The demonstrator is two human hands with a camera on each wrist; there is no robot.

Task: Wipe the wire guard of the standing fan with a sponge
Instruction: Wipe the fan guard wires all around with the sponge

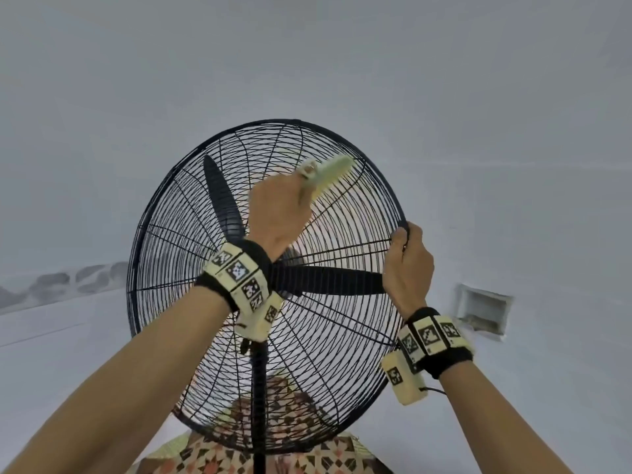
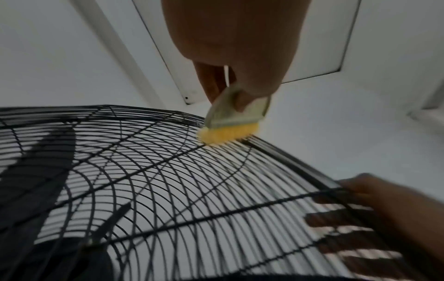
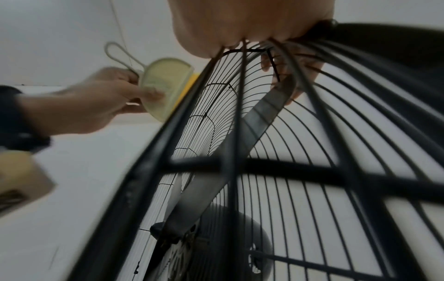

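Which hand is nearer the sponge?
Left. The left hand holds the sponge against the upper wires of the guard; the right hand grips the guard's right rim, lower down, apart from it.

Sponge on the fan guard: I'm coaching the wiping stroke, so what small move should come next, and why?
Probably draw the sponge along the wires toward the hub. The left hand presses its yellow side on the wire guard right by the upper rim, so the wires below look not yet reached, while the right hand grips the rim and steadies the fan.
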